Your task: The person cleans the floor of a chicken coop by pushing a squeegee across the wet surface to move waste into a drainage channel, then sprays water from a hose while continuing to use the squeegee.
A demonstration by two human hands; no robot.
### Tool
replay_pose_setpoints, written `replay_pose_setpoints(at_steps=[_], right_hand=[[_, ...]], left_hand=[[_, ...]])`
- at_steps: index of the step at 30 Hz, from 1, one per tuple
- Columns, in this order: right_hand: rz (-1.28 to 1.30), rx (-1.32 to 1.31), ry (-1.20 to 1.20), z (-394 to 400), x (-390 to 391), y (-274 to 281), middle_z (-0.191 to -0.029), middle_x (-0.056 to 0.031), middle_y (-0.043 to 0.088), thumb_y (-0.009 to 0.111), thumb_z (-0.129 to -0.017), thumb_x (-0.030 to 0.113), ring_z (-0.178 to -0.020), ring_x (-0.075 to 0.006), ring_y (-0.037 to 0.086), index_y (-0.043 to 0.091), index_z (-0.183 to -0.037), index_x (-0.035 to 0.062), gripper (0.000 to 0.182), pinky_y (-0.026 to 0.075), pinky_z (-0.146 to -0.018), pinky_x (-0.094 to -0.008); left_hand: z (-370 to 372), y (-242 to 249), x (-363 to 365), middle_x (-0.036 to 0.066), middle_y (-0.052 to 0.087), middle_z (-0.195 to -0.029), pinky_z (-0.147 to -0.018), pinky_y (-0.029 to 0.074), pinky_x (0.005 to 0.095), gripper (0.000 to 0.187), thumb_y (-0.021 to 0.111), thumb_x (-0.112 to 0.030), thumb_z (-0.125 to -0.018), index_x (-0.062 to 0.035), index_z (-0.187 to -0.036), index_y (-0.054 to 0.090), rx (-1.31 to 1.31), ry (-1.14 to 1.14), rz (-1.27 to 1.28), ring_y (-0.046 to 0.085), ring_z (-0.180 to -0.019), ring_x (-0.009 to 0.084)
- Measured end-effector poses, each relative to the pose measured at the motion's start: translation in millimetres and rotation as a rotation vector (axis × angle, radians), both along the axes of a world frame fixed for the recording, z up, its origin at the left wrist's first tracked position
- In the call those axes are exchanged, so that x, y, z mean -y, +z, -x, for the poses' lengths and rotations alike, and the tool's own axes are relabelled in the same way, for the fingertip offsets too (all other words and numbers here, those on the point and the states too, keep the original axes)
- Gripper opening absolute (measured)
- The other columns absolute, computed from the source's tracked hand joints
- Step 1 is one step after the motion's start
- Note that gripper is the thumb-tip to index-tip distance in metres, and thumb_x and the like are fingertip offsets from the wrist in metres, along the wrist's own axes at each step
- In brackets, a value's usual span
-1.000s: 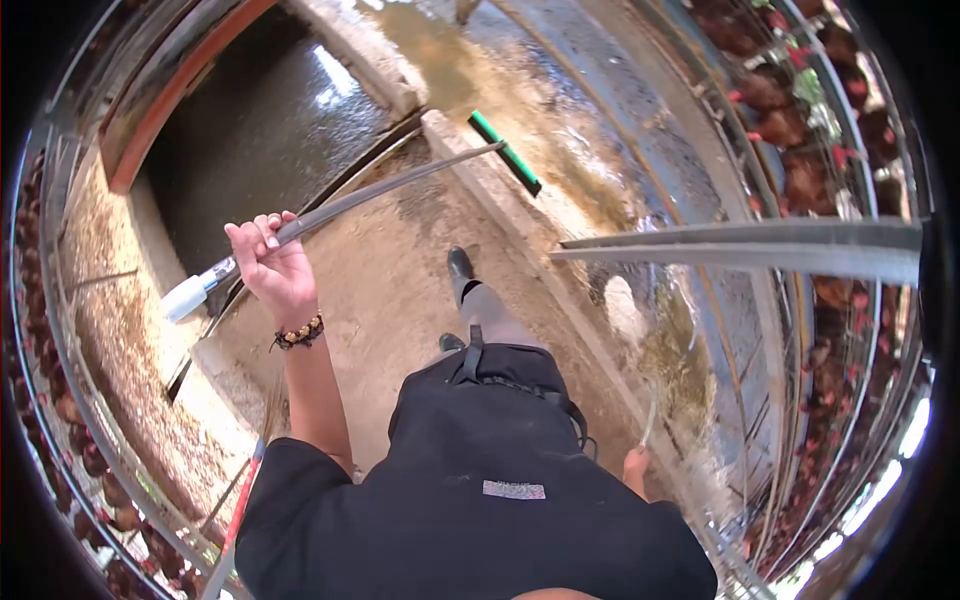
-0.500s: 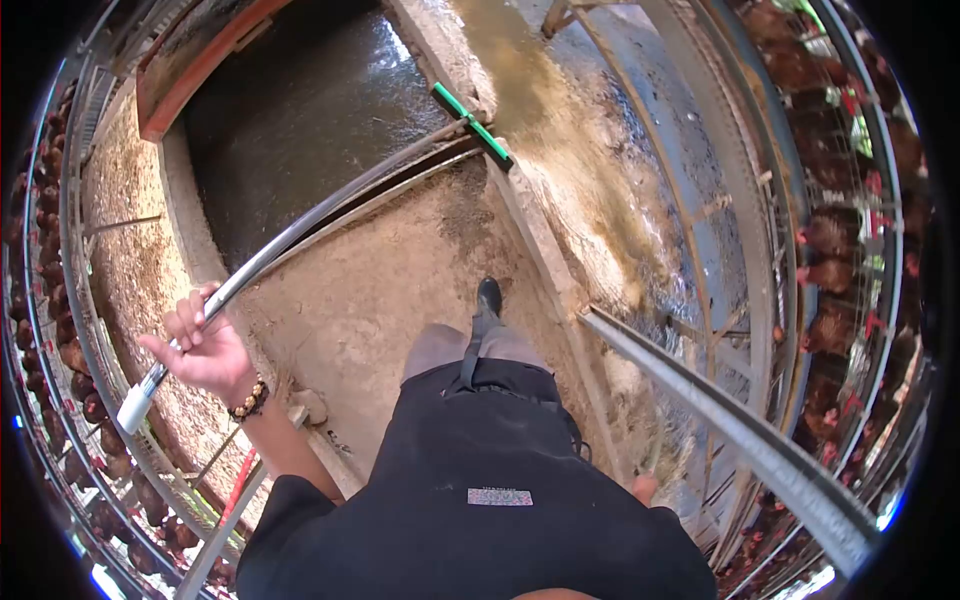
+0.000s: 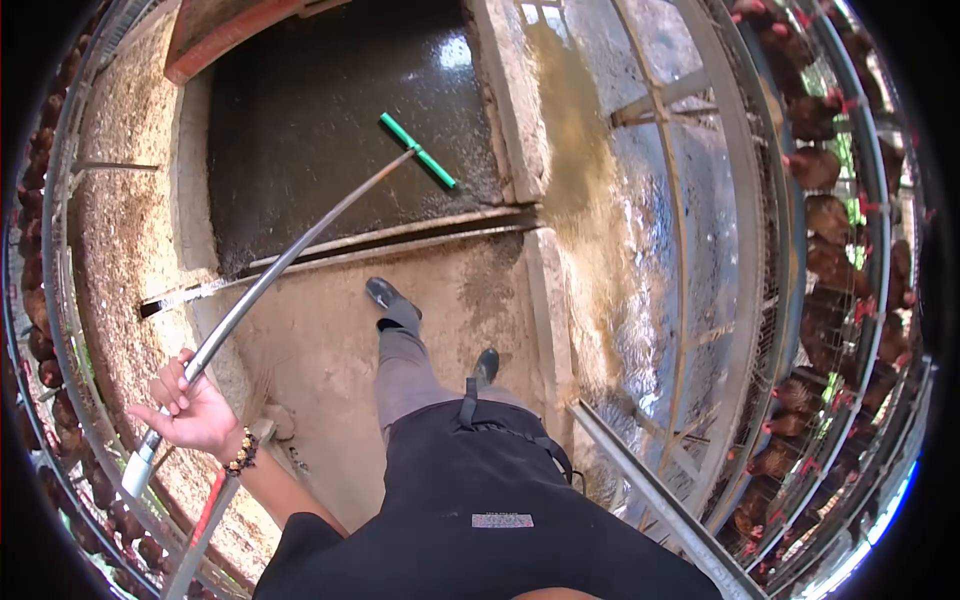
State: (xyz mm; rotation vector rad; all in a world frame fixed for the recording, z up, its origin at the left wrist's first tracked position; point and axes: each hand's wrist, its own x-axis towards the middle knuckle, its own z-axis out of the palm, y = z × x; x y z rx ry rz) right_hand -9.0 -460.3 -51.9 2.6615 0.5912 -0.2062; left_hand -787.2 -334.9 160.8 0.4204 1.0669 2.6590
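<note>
My left hand [image 3: 198,415] holds a long metal pole [image 3: 290,255] near its lower end, fingers curled round it, thumb sticking out to the left. The pole ends in a white grip below the hand. At its far end a green squeegee head [image 3: 418,151] hangs over or rests on the dark wet floor [image 3: 320,110]; which of these I cannot tell. A beaded bracelet [image 3: 243,453] circles the left wrist. My right hand is out of view.
A concrete ledge [image 3: 507,290] runs along the right, beside a wet channel [image 3: 610,250]. A narrow gutter [image 3: 400,237] crosses ahead of my boots [image 3: 393,305]. Caged brown hens [image 3: 825,240] line both sides. A metal beam [image 3: 650,490] slants at the lower right.
The squeegee head has moved left, off the concrete ledge and over the dark wet floor. One boot has come forward on the left. The hand at the lower right has left the view.
</note>
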Motion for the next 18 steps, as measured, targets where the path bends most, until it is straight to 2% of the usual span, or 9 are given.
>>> replay_pose_setpoints(at_steps=[4, 7, 8, 9, 11, 13, 17, 18], right_hand=[[-0.207, -0.005, 0.105, 81.4, -91.6, 10.5, -0.085, -0.0293, 0.065, 0.044, -0.095, 0.032, -0.094, -0.0449, 0.061, 0.065, -0.085, -0.0090, 0.047, 0.047, -0.079, -0.0524], [-0.079, -0.188, 0.343, 162.9, -206.2, 48.5, -0.079, -0.0322, 0.062, 0.046, -0.095, 0.030, -0.086, -0.0479, 0.061, 0.063, -0.086, -0.0109, 0.045, 0.046, -0.072, -0.0522], [-0.234, -0.247, 0.513, 185.8, -237.9, 52.5, -0.077, -0.0328, 0.060, 0.044, -0.095, 0.029, -0.080, -0.0481, 0.061, 0.062, -0.084, -0.0113, 0.046, 0.043, -0.068, -0.0525], [-0.206, -0.305, 0.603, 227.5, -279.3, 72.7, -0.074, -0.0321, 0.059, 0.044, -0.095, 0.029, -0.072, -0.0456, 0.060, 0.061, -0.081, -0.0109, 0.045, 0.041, -0.064, -0.0519], [-0.367, -0.472, 0.728, 257.2, -337.8, 63.2, -0.054, -0.0175, 0.051, 0.045, -0.095, 0.036, -0.054, -0.0247, 0.053, 0.056, -0.071, -0.0093, 0.052, 0.041, -0.057, -0.0465], [-0.324, -0.504, 0.795, 300.2, -401.6, 58.5, -0.061, -0.0262, 0.055, 0.046, -0.093, 0.026, -0.056, -0.0369, 0.053, 0.057, -0.072, -0.0105, 0.044, 0.037, -0.057, -0.0481], [-0.450, -0.755, 0.935, 413.5, -535.9, 81.0, -0.055, -0.0225, 0.046, 0.045, -0.095, 0.025, -0.050, -0.0290, 0.046, 0.053, -0.067, -0.0086, 0.044, 0.034, -0.052, -0.0443], [-0.546, -0.715, 1.131, 436.2, -572.6, 80.8, -0.055, -0.0223, 0.047, 0.046, -0.094, 0.023, -0.049, -0.0287, 0.048, 0.054, -0.068, -0.0081, 0.042, 0.034, -0.051, -0.0442]], left_hand=[[81.4, -10.6, -13.0, 0.000, 0.029, -0.058, -0.097, 0.041, 0.0446, 0.050, 0.045, -0.042, -0.098, -0.0155, -0.058, 0.030, 0.008, 0.052, -0.024, 0.039, -0.062, 0.0175], [127.7, -7.8, -11.5, 0.001, 0.027, -0.060, -0.098, 0.039, 0.0455, 0.050, 0.039, -0.042, -0.100, -0.0151, -0.059, 0.028, -0.008, 0.073, -0.007, 0.038, -0.062, 0.0174], [138.8, -10.7, -9.5, 0.001, 0.027, -0.060, -0.099, 0.039, 0.0454, 0.050, 0.038, -0.041, -0.101, -0.0150, -0.060, 0.028, -0.012, 0.122, 0.020, 0.037, -0.062, 0.0173], [147.6, -11.7, -8.0, 0.001, 0.026, -0.060, -0.099, 0.039, 0.0453, 0.049, 0.037, -0.040, -0.101, -0.0149, -0.060, 0.027, -0.018, 0.167, 0.051, 0.037, -0.062, 0.0173], [157.2, -11.1, -14.1, 0.000, 0.026, -0.061, -0.099, 0.038, 0.0442, 0.048, 0.034, -0.038, -0.102, -0.0147, -0.061, 0.027, -0.041, 0.239, 0.109, 0.036, -0.063, 0.0167], [167.1, -9.2, -16.5, 0.000, 0.026, -0.061, -0.098, 0.038, 0.0436, 0.048, 0.034, -0.038, -0.102, -0.0147, -0.061, 0.027, -0.068, 0.233, 0.109, 0.035, -0.063, 0.0165], [164.1, -9.2, -18.6, 0.000, 0.025, -0.061, -0.095, 0.039, 0.0428, 0.047, 0.033, -0.036, -0.103, -0.0147, -0.062, 0.028, -0.071, 0.370, 0.182, 0.034, -0.062, 0.0163], [160.5, -8.8, -19.8, 0.000, 0.025, -0.061, -0.095, 0.039, 0.0428, 0.047, 0.032, -0.036, -0.103, -0.0147, -0.062, 0.028, -0.065, 0.427, 0.209, 0.034, -0.062, 0.0164]])
